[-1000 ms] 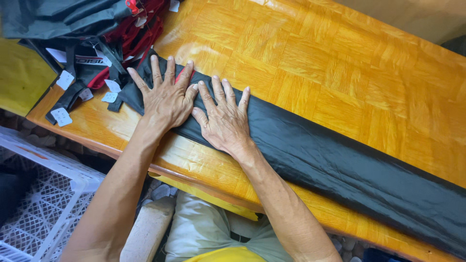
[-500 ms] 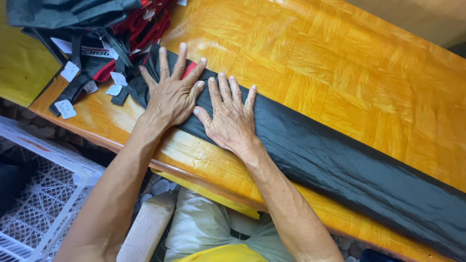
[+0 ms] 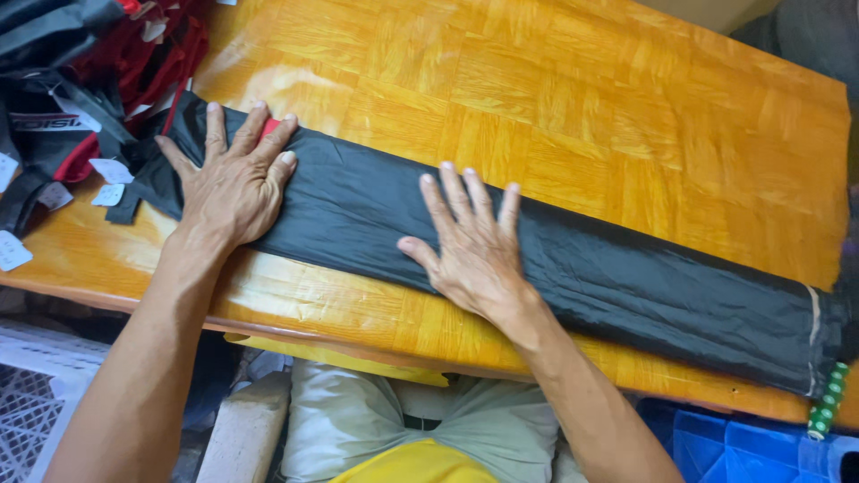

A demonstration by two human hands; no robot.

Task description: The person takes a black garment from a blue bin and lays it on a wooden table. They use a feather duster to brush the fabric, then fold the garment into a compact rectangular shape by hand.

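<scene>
Both hands pressed flat on a long black folded cloth on the counter.

The left hand point(image 3: 234, 179) and right hand point(image 3: 472, 243) lie with fingers spread, pinching nothing. The black cloth point(image 3: 626, 277) runs lengthwise along the counter's point(image 3: 573, 116) near edge, one end by the pile of red and black straps point(image 3: 80, 98) at the left corner. It looks thin, soft and slippery; best gripped at an end or fold edge.
</scene>
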